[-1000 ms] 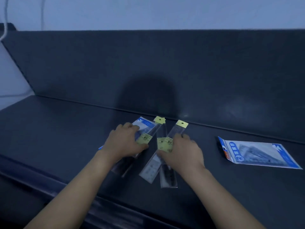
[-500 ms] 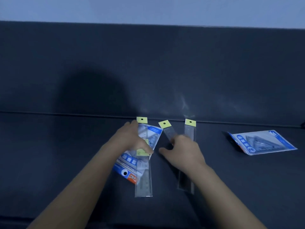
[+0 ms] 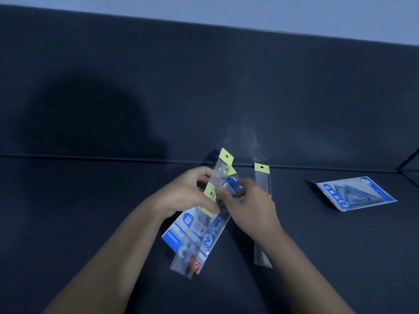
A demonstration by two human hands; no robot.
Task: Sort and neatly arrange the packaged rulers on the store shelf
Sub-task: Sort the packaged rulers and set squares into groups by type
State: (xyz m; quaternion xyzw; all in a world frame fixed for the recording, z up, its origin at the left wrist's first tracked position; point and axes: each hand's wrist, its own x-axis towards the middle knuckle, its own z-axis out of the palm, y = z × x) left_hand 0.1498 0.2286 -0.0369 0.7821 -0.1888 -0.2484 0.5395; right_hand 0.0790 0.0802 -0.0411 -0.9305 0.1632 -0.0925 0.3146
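My left hand (image 3: 188,193) grips a bunch of packs lifted off the dark shelf (image 3: 90,223): two clear straight-ruler packs with yellow tops (image 3: 223,168) lie over a blue set-square pack (image 3: 192,232). The bunch tilts up to the right. My right hand (image 3: 251,205) pinches the blue pack's upper part beside the left hand. One more clear ruler pack with a yellow top (image 3: 262,177) lies flat on the shelf, partly hidden under my right hand and forearm. A second blue set-square pack (image 3: 356,193) lies flat at the right.
The shelf's dark back panel (image 3: 204,87) rises just behind the packs, with a pale wall above it. A dark edge or bracket (image 3: 408,164) shows at the far right of the shelf. My head's shadow falls on the back panel at the left.
Both hands have gathered two ruler packs and the blue pack into one bunch and raised it off the shelf. The third ruler pack stays flat at the right.
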